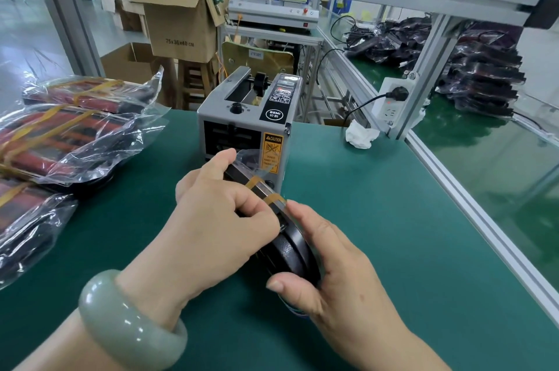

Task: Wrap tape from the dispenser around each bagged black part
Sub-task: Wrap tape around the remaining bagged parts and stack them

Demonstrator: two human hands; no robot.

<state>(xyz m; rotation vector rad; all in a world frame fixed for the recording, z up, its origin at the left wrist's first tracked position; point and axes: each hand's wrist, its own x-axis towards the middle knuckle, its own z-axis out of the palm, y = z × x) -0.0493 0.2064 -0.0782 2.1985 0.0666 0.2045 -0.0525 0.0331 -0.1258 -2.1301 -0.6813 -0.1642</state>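
Fingers (257, 204) of the left hand (217, 219) pinch an amber tape strip (273, 198) against the round black part (290, 246) in its clear bag (251, 159), held before the grey tape dispenser (242, 128). Fingers of the right hand (338, 264) clasp the part's right edge. Slack bag film could crease under the tape, loosening the wrap.

The left hand (211, 219) wears a thick, glossy, pale green bangle (130, 319) at its wrist, lower left of the frame. The right hand (335, 264) shows a short thumbnail.
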